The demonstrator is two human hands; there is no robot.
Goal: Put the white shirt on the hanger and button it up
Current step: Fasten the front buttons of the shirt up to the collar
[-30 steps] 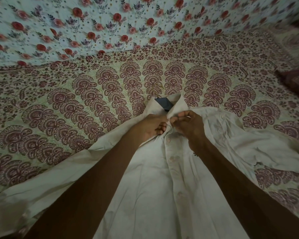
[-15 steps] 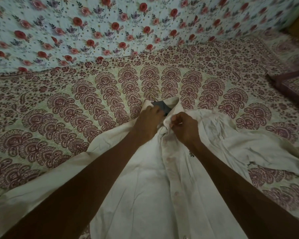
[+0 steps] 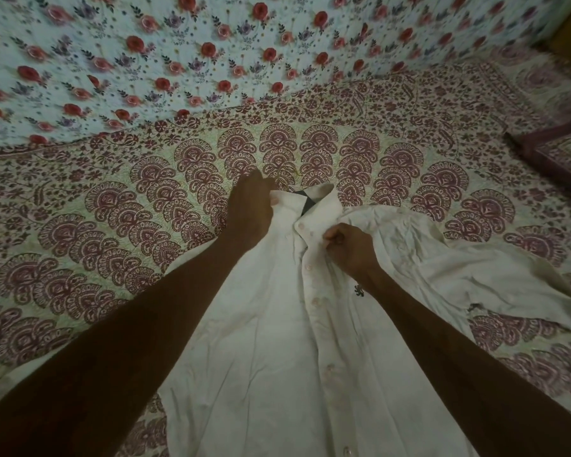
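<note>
Hands apart: left hand (image 3: pixel 249 209) grips white shirt (image 3: pixel 261 357) collar (image 3: pixel 325 201), right hand (image 3: pixel 351 250) pinches placket (image 3: pixel 310 291).

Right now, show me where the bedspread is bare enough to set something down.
Bare bedspread: left of the left hand, and the band between collar and flowered cloth. Crowded: middle and right, under the white shirt and right hand.

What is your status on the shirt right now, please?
Left hand grips the collar. Right hand pinches the placket near the top button. White shirt lies face-up on the bedspread. Nothing blocking.
</note>
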